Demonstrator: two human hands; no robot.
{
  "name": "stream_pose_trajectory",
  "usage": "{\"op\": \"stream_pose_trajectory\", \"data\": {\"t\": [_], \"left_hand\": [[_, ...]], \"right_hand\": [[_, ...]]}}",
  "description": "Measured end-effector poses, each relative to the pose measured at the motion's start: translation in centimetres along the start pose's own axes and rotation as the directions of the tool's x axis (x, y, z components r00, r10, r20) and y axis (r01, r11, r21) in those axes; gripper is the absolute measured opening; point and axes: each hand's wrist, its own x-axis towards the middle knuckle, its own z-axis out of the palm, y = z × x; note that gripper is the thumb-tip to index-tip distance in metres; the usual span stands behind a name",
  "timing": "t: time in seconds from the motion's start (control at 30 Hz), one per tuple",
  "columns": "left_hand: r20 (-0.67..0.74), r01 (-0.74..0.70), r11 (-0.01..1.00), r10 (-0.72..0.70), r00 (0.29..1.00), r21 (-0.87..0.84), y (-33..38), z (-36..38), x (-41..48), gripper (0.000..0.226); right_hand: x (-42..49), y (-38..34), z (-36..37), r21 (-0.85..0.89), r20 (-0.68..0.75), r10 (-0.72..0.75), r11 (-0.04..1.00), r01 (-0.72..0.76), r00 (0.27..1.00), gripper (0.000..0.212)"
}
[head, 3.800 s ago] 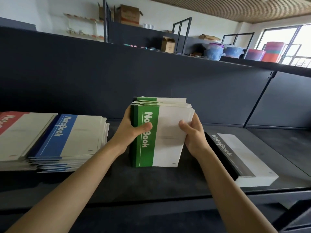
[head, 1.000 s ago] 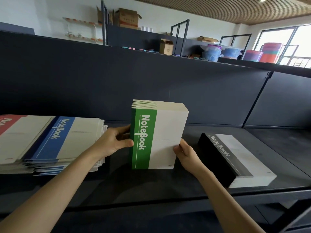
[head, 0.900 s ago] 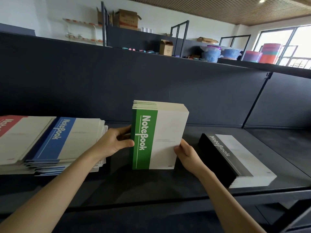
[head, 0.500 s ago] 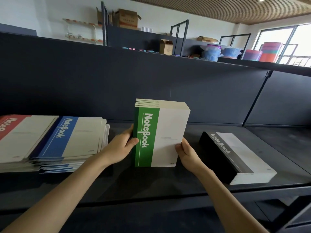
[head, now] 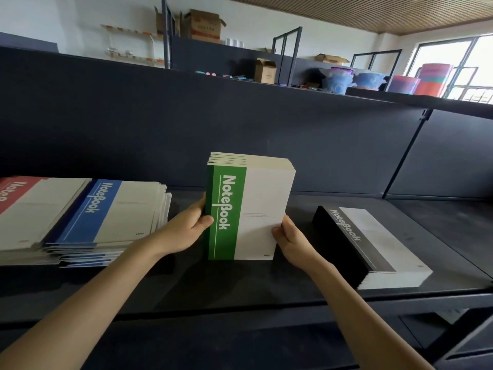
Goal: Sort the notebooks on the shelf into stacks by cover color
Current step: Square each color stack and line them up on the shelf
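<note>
A squared-up stack of green-and-white notebooks [head: 248,209] stands upright on its bottom edge in the middle of the dark shelf [head: 240,284]. My left hand [head: 186,228] grips its green spine side, thumb on the front cover. My right hand [head: 290,241] holds the lower right edge, thumb on the cover. To the left lie a loose blue stack [head: 106,217] and a red stack [head: 24,209], which is cut off by the frame. To the right lies a neat black stack [head: 373,244], flat.
The shelf's dark back panel [head: 266,134] rises right behind the notebooks. A vertical divider post [head: 405,153] separates a shelf bay on the right. Cardboard boxes [head: 205,25] and plastic tubs [head: 338,80] sit on racks far behind.
The fanned green notebooks have been squared into an even block. Both hands have slid from the upper sides down to its lower part; the stack still stands upright.
</note>
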Motion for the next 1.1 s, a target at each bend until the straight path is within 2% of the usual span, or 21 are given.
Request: {"op": "stream_pose_trajectory", "data": {"t": [0.13,0.5,0.63,0.73,0.8,0.9,1.0,1.1], "left_hand": [[-0.064,0.04,0.998,-0.043,0.997,-0.049,-0.3,-0.6,0.1,0.043],[-0.202,0.012,0.979,-0.054,0.978,-0.205,0.7,-0.5,0.4,0.034],[-0.217,0.018,0.934,-0.101,0.971,-0.356,2.2,-0.6,1.2,0.028],[-0.229,0.076,0.886,-0.2,0.953,-0.457,3.4,-0.3,2.0,0.021],[-0.211,0.156,0.842,-0.302,0.93,-0.517,3.9,0.3,2.3,0.012],[-0.136,0.304,0.74,-0.469,0.872,-0.6,4.4,1.6,2.6,0.005],[-0.034,0.452,0.67,-0.58,0.814,-0.589,4.3,2.6,2.7,0.011],[0.076,0.558,0.609,-0.634,0.769,-0.563,3.8,3.4,3.0,0.014]], "right_hand": [[0.2,0.5,-0.3,-0.026,-0.008,0.022,0.999,-0.022,1.0,0.047],[0.7,-0.3,-0.5,0.126,-0.083,0.085,0.989,-0.074,0.993,0.056],[1.1,-2.8,-2.9,0.124,-0.065,0.123,0.986,-0.114,0.99,0.043],[1.0,-4.3,-5.1,0.179,-0.032,0.189,0.967,-0.18,0.981,0.028],[0.7,-4.7,-6.0,0.212,0.017,0.287,0.935,-0.284,0.958,0.025],[0.3,-4.4,-6.8,0.242,0.095,0.458,0.851,-0.466,0.884,0.018],[-0.1,-3.6,-7.0,0.237,0.136,0.596,0.756,-0.61,0.791,0.012],[-0.1,-2.7,-7.2,0.209,0.15,0.678,0.69,-0.693,0.72,0.013]]}}
